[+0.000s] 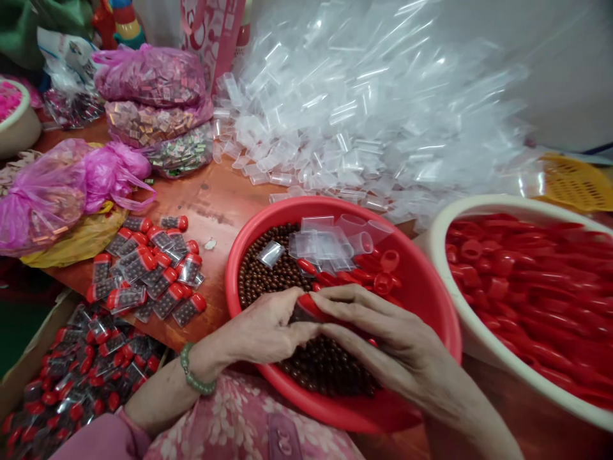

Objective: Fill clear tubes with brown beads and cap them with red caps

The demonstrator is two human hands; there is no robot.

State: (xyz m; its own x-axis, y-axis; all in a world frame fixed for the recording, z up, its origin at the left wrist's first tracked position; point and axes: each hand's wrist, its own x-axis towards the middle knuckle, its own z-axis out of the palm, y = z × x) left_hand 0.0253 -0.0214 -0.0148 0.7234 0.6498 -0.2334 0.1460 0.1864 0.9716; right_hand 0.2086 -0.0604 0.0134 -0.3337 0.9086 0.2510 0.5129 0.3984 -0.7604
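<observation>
Over a red basin (233, 281), my two hands meet on one small clear tube with a red cap (311, 306). My left hand (268, 326), with a green bead bracelet at the wrist, pinches the tube's body between thumb and fingers. Fingers of my right hand (387, 332) close against the red cap; they hide much of the tube. Round brown balls (330, 370) fill the basin's left and near parts. Empty clear tubes (316, 243) and red caps (383, 278) lie at its far side.
Ball-filled, red-capped tubes (153, 268) lie left on the table, with more in a box (86, 370) below. A cream tub (438, 255) of red plastic pieces stands right. Clear tubes (364, 115) are heaped behind. Pink bags (153, 76) sit back left.
</observation>
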